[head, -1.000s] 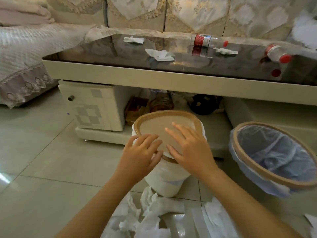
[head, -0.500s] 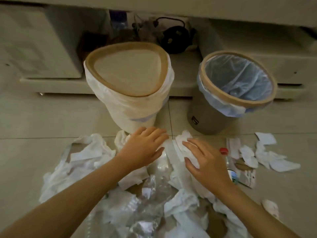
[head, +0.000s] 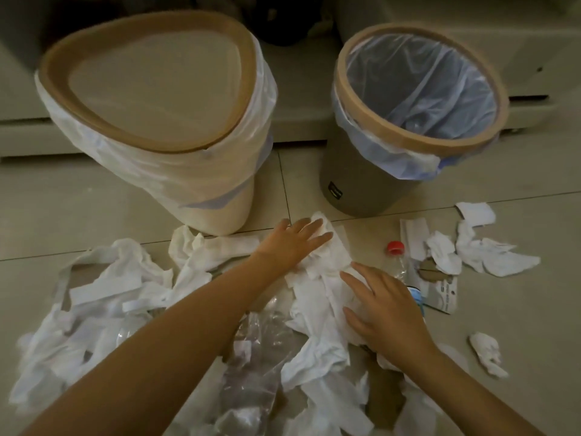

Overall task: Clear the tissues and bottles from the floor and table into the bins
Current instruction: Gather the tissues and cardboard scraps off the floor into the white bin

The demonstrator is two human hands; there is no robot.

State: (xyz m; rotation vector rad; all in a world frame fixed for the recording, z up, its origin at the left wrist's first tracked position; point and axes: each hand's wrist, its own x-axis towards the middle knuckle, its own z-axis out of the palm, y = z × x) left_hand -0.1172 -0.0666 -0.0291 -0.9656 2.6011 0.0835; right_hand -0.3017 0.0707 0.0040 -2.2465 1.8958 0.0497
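Observation:
White tissues (head: 103, 297) lie strewn over the tiled floor in front of two bins. The cream bin (head: 220, 199) on the left has its lid closed and a white liner. The grey bin (head: 349, 187) on the right stands open with a bluish liner. My left hand (head: 289, 247) lies flat with straight fingers on a white tissue (head: 333, 265) just below the gap between the bins. My right hand (head: 383, 306) rests with spread fingers on the same pile, nearer to me. A clear bottle with a red cap (head: 395, 248) lies right of my right hand. Crushed clear plastic (head: 261, 350) lies between my forearms.
More tissue scraps (head: 490, 256) lie at the right, and one crumpled piece (head: 487, 350) sits alone at the lower right. A printed wrapper (head: 440, 294) lies beside the bottle. The low table's base (head: 534, 86) runs behind the bins.
Both hands came off the cream bin's lid and dropped to the tissue pile on the floor. My view tilted down and moved closer; the left hand reached further forward.

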